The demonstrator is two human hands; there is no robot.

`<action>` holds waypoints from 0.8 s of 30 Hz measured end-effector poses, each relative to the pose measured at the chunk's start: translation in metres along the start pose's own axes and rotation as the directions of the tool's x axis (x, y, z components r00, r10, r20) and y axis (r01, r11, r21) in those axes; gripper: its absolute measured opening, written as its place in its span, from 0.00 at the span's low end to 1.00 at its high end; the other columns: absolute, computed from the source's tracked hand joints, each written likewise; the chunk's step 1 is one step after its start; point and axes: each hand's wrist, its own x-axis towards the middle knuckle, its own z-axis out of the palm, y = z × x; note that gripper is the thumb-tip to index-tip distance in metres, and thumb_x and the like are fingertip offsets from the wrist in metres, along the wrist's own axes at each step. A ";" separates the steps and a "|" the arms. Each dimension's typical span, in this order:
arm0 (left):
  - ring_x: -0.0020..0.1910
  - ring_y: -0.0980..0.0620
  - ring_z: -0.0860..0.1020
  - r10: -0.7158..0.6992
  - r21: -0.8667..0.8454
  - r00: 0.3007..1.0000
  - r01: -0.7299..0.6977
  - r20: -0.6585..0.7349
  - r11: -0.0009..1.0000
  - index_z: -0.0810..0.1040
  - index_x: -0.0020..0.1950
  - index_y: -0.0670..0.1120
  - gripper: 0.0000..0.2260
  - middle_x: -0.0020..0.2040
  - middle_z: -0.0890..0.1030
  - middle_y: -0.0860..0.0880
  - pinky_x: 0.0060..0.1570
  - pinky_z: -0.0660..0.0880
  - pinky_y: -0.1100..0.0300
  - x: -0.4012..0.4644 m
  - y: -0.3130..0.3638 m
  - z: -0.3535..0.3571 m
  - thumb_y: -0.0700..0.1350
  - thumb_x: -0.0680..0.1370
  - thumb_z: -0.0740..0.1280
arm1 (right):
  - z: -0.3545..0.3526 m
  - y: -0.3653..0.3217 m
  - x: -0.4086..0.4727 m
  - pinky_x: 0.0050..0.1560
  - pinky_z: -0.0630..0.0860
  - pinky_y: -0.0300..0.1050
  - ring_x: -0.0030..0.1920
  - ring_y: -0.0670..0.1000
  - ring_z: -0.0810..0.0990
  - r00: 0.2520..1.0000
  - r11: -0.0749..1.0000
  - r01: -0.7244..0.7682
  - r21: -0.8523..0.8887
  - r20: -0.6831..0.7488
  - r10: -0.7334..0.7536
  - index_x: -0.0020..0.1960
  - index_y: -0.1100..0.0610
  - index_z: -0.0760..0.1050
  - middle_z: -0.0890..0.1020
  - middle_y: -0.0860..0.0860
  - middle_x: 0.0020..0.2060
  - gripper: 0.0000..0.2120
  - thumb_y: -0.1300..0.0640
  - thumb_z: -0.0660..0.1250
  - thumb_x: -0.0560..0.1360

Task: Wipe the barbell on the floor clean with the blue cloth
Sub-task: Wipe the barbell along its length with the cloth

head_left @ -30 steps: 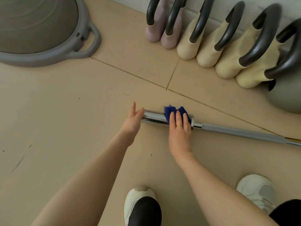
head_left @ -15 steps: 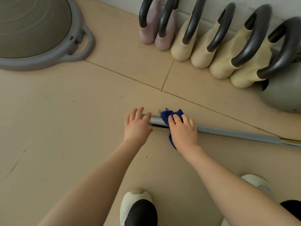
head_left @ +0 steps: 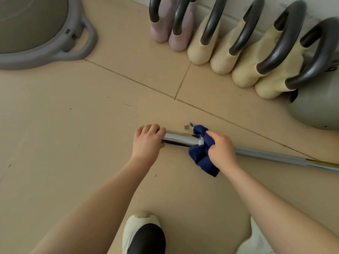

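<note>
The barbell (head_left: 180, 139) lies across the beige floor, its chrome sleeve at the left end and its grey shaft running off to the right edge. My left hand (head_left: 147, 143) grips the very end of the sleeve, fingers curled over the top. My right hand (head_left: 221, 149) grips the blue cloth (head_left: 200, 155), bunched round the bar at the sleeve's collar. Part of the cloth hangs below the bar toward me. The bar under the cloth is hidden.
A row of kettlebells (head_left: 244, 57) stands along the back wall, pink ones left, cream ones right, with a large grey kettlebell (head_left: 315, 112) at the far right. A grey balance trainer (head_left: 42, 33) fills the top left. My shoe (head_left: 141, 233) is at bottom centre.
My left hand went from lying open by the sleeve end to curling round it. My right hand went from pressing flat on the cloth to gripping it round the bar, a little further right.
</note>
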 end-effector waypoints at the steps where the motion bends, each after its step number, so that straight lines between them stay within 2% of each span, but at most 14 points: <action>1: 0.40 0.45 0.81 0.000 -0.003 1.000 0.000 -0.002 1.000 0.81 0.43 0.47 0.22 0.40 0.81 0.49 0.44 0.76 0.53 0.000 0.000 0.000 0.43 0.52 0.82 | 0.001 -0.003 -0.002 0.60 0.70 0.51 0.59 0.60 0.73 1.000 0.998 -0.011 0.059 -0.026 0.012 0.62 0.60 0.74 0.78 0.57 0.59 0.24 0.73 0.54 0.70; 5: 0.42 0.44 0.81 -0.017 -0.022 1.000 0.017 -0.010 1.000 0.81 0.45 0.46 0.21 0.41 0.81 0.48 0.46 0.76 0.52 0.002 0.000 0.001 0.42 0.55 0.81 | 0.002 -0.009 0.011 0.64 0.67 0.50 0.62 0.58 0.72 0.997 0.991 -0.051 0.124 -0.048 0.057 0.65 0.58 0.72 0.76 0.56 0.63 0.27 0.74 0.52 0.70; 7: 0.47 0.43 0.80 -0.026 -0.049 1.000 0.026 -0.007 0.998 0.81 0.50 0.46 0.19 0.46 0.81 0.47 0.52 0.74 0.51 0.004 0.000 0.000 0.42 0.61 0.79 | -0.001 -0.011 0.013 0.64 0.67 0.49 0.62 0.58 0.72 0.998 0.996 -0.042 0.079 -0.047 0.046 0.65 0.58 0.73 0.76 0.56 0.62 0.26 0.72 0.52 0.71; 10: 0.59 0.45 0.73 -0.062 -0.084 0.997 0.066 0.055 0.994 0.76 0.60 0.47 0.17 0.57 0.77 0.48 0.61 0.64 0.53 0.006 0.001 -0.002 0.44 0.71 0.71 | -0.002 -0.010 -0.005 0.59 0.69 0.49 0.56 0.62 0.74 0.974 0.969 0.203 -0.144 -0.073 -0.215 0.62 0.63 0.75 0.78 0.59 0.59 0.25 0.66 0.51 0.69; 12: 0.61 0.46 0.71 -0.072 -0.081 0.995 0.077 0.069 0.994 0.74 0.62 0.48 0.17 0.59 0.75 0.49 0.63 0.61 0.55 0.004 0.000 -0.002 0.46 0.73 0.69 | -0.001 -0.004 -0.016 0.55 0.73 0.52 0.53 0.64 0.76 0.937 0.908 0.320 -0.270 -0.054 -0.346 0.61 0.63 0.75 0.79 0.60 0.58 0.24 0.63 0.52 0.69; 13: 0.61 0.46 0.71 -0.075 -0.082 0.995 0.080 0.066 0.993 0.74 0.62 0.49 0.18 0.60 0.75 0.50 0.63 0.61 0.56 0.003 0.001 -0.001 0.46 0.74 0.69 | -0.003 -0.004 -0.014 0.53 0.74 0.52 0.54 0.63 0.75 0.942 0.900 0.312 -0.304 -0.023 -0.334 0.62 0.62 0.75 0.78 0.58 0.59 0.23 0.62 0.53 0.70; 15: 0.62 0.47 0.70 -0.091 -0.100 0.993 0.099 0.078 0.990 0.73 0.64 0.49 0.18 0.61 0.74 0.50 0.64 0.60 0.56 0.002 0.002 -0.002 0.46 0.74 0.68 | -0.004 -0.009 0.000 0.53 0.72 0.51 0.57 0.59 0.73 0.976 0.905 0.215 -0.368 0.046 -0.213 0.64 0.56 0.73 0.76 0.55 0.59 0.20 0.62 0.57 0.73; 17: 0.64 0.48 0.68 -0.124 -0.193 0.987 0.142 0.099 0.971 0.72 0.65 0.50 0.19 0.63 0.73 0.51 0.66 0.58 0.57 0.001 0.001 -0.002 0.46 0.75 0.67 | -0.004 -0.020 0.012 0.52 0.69 0.50 0.55 0.60 0.74 0.984 0.900 0.157 -0.406 -0.015 -0.178 0.61 0.54 0.75 0.79 0.55 0.56 0.18 0.60 0.55 0.74; 20: 0.65 0.49 0.69 -0.197 -0.463 0.978 0.205 0.067 0.862 0.71 0.68 0.48 0.20 0.65 0.72 0.50 0.66 0.65 0.55 -0.002 -0.005 -0.007 0.45 0.76 0.66 | 0.009 -0.031 0.007 0.47 0.73 0.51 0.44 0.63 0.78 0.945 0.954 0.201 -0.222 -0.211 -0.249 0.56 0.59 0.78 0.83 0.58 0.48 0.23 0.58 0.50 0.69; 22: 0.65 0.49 0.69 -0.357 -0.580 0.932 0.322 0.056 0.748 0.69 0.70 0.47 0.20 0.67 0.70 0.49 0.64 0.67 0.55 -0.008 -0.010 -0.011 0.44 0.77 0.64 | 0.023 -0.034 -0.002 0.47 0.73 0.49 0.42 0.62 0.78 0.902 0.951 0.271 -0.149 -0.306 -0.305 0.54 0.63 0.78 0.84 0.59 0.46 0.24 0.59 0.51 0.67; 23: 0.66 0.49 0.68 -0.475 -0.645 0.873 0.428 0.112 0.633 0.67 0.71 0.48 0.21 0.68 0.69 0.49 0.64 0.67 0.56 -0.011 -0.014 -0.011 0.44 0.78 0.62 | 0.028 -0.036 -0.005 0.47 0.72 0.48 0.42 0.62 0.78 0.897 0.945 0.283 -0.161 -0.305 -0.320 0.54 0.63 0.79 0.84 0.59 0.47 0.23 0.60 0.51 0.67; 24: 0.65 0.50 0.69 -0.575 -0.714 0.788 0.532 0.220 0.455 0.66 0.72 0.49 0.20 0.68 0.70 0.49 0.61 0.67 0.57 -0.014 -0.017 -0.012 0.45 0.79 0.60 | 0.032 -0.039 -0.005 0.47 0.73 0.48 0.41 0.62 0.78 0.894 0.936 0.293 -0.197 -0.290 -0.341 0.53 0.63 0.79 0.83 0.59 0.48 0.21 0.61 0.53 0.67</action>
